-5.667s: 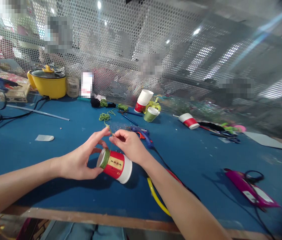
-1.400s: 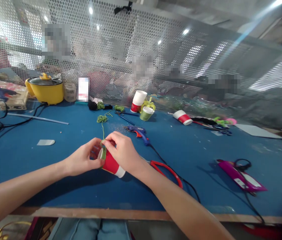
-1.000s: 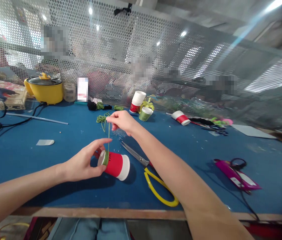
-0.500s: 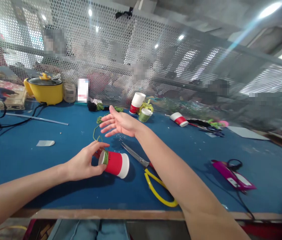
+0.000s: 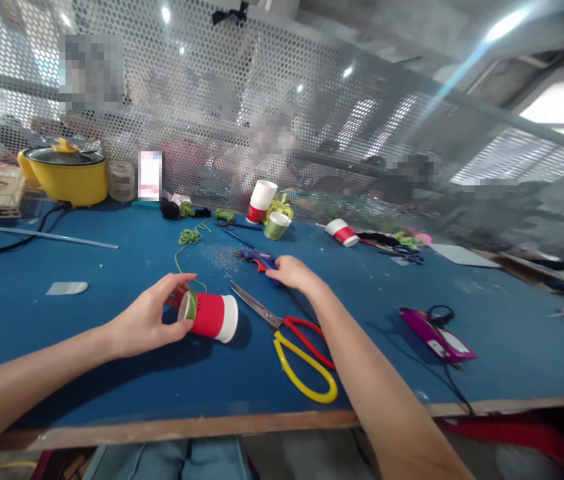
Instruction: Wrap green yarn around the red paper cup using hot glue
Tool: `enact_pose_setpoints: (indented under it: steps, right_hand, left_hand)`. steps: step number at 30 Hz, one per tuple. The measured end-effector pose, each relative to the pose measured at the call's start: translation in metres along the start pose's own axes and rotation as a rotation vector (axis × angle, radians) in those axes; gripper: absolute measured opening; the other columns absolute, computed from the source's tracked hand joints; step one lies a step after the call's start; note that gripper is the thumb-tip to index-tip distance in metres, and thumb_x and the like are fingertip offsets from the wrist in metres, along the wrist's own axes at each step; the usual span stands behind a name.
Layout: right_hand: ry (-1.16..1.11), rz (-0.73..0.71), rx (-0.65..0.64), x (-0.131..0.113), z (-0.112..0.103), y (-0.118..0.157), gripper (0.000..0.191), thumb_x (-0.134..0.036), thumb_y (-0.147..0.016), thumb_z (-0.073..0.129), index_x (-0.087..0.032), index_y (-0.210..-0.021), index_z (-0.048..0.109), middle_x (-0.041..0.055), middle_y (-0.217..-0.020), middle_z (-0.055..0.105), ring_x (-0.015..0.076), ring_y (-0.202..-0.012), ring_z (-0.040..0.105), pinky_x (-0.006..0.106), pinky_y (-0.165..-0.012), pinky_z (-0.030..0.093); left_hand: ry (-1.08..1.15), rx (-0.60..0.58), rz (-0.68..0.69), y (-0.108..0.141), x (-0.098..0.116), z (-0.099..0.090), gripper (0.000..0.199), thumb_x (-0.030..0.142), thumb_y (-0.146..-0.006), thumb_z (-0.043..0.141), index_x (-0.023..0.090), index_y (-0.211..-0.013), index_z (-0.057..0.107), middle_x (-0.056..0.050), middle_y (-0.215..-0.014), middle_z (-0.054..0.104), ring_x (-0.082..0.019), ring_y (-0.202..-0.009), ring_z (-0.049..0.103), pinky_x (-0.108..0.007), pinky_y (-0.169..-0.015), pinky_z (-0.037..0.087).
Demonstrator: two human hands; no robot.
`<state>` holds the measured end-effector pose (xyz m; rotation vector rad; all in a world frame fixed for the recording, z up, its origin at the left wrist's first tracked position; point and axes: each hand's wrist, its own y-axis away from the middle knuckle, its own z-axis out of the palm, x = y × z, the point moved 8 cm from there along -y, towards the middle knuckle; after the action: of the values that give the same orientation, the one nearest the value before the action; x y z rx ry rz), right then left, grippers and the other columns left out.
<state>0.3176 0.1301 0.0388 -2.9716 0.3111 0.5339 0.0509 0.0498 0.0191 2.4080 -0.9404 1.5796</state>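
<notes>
My left hand [image 5: 149, 317] holds a paper cup [image 5: 211, 316] lying on its side, white with a red band and green yarn wound round its rim end. From the cup, a green strand runs back to a loose heap of green yarn [image 5: 190, 237]. My right hand [image 5: 293, 273] is closed on the handle of a blue glue gun [image 5: 259, 259], whose nozzle points left. Between the cup and my right forearm lie large scissors [image 5: 307, 363] with one yellow and one red handle, blades parted slightly.
Along the back of the blue table [image 5: 162, 393] stand a yellow pot [image 5: 68, 177], a jar [image 5: 121, 181], a phone [image 5: 150, 175] and stacked cups [image 5: 262, 200]. A purple pouch [image 5: 437, 335] with a cable lies right. Behind is a perforated metal screen [image 5: 202, 87].
My right hand has come down from its open pose and closed on the glue gun, which now shows. The view has shifted, while my left hand keeps hold of the cup.
</notes>
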Motion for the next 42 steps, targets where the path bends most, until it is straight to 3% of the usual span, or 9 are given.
enact_pose_setpoints:
  steps: [4,9,11,13,20,24,31,42]
  right_hand:
    - [-0.051,0.038,0.027,0.004,0.017,0.000,0.013,-0.013,-0.058,0.068,-0.018,-0.059,0.056,0.0036,-0.055,0.060,0.0172,-0.056,0.058,0.025,-0.050,0.038]
    - [-0.255,-0.010,0.042,-0.008,-0.004,0.023,0.021,-0.016,-0.071,0.057,-0.014,-0.091,0.055,0.0027,-0.069,0.062,0.0126,-0.058,0.057,0.022,-0.052,0.041]
    - [-0.512,-0.107,-0.095,-0.025,-0.010,0.040,0.016,-0.023,-0.071,0.059,-0.013,-0.083,0.056,-0.0001,-0.061,0.058,0.0109,-0.053,0.052,0.022,-0.051,0.040]
    - [-0.582,-0.157,-0.193,-0.041,-0.014,0.060,0.019,-0.031,-0.069,0.061,-0.014,-0.073,0.056,-0.0024,-0.053,0.052,0.0099,-0.049,0.048,0.022,-0.049,0.038]
    - [-0.558,-0.261,-0.351,-0.081,-0.010,0.102,0.019,-0.030,-0.072,0.057,-0.015,-0.079,0.064,0.0010,-0.064,0.061,0.0113,-0.052,0.051,0.024,-0.050,0.042]
    - [-0.459,-0.332,-0.274,-0.085,-0.014,0.107,0.014,-0.030,-0.070,0.061,-0.016,-0.068,0.062,-0.0006,-0.061,0.061,0.0125,-0.053,0.052,0.024,-0.051,0.043]
    - [-0.375,-0.382,-0.237,-0.090,-0.012,0.116,0.015,-0.029,-0.074,0.059,-0.018,-0.082,0.066,0.0013,-0.078,0.069,0.0181,-0.071,0.061,0.027,-0.063,0.047]
    - [-0.291,-0.426,-0.201,-0.094,-0.011,0.120,0.013,-0.029,-0.076,0.057,-0.019,-0.075,0.065,0.0016,-0.071,0.069,0.0181,-0.064,0.060,0.027,-0.058,0.047]
  left_hand:
    - [-0.004,0.006,0.006,-0.001,0.000,-0.001,0.054,0.024,-0.072,0.053,0.016,-0.122,0.036,-0.007,-0.101,0.051,-0.021,-0.091,0.057,-0.038,-0.082,0.050]
    - [-0.020,0.027,0.031,-0.001,0.001,-0.005,0.054,0.023,-0.071,0.054,0.017,-0.122,0.037,-0.007,-0.101,0.049,-0.020,-0.092,0.056,-0.038,-0.083,0.050]
    - [-0.029,0.036,0.030,-0.002,0.001,-0.006,0.054,0.023,-0.071,0.054,0.017,-0.121,0.037,-0.007,-0.101,0.049,-0.020,-0.092,0.056,-0.039,-0.083,0.049]
    - [-0.034,0.043,0.025,-0.003,0.000,-0.008,0.054,0.022,-0.070,0.055,0.017,-0.121,0.037,-0.007,-0.100,0.050,-0.021,-0.092,0.056,-0.039,-0.083,0.049]
    - [0.019,0.082,-0.006,-0.006,-0.006,-0.014,0.055,0.023,-0.069,0.057,0.017,-0.120,0.038,-0.006,-0.098,0.052,-0.019,-0.088,0.057,-0.037,-0.080,0.050]
    - [0.061,0.080,-0.053,-0.008,-0.015,-0.017,0.054,0.024,-0.070,0.057,0.017,-0.120,0.039,-0.005,-0.096,0.054,-0.019,-0.087,0.057,-0.037,-0.080,0.050]
    - [0.109,0.075,-0.161,-0.009,-0.023,-0.018,0.056,0.032,-0.069,0.057,0.014,-0.119,0.039,-0.005,-0.094,0.054,-0.019,-0.086,0.057,-0.037,-0.078,0.050]
    - [0.093,0.049,-0.086,-0.009,-0.012,-0.017,0.050,0.027,-0.070,0.056,0.017,-0.117,0.040,-0.004,-0.093,0.053,-0.017,-0.084,0.057,-0.034,-0.077,0.050]
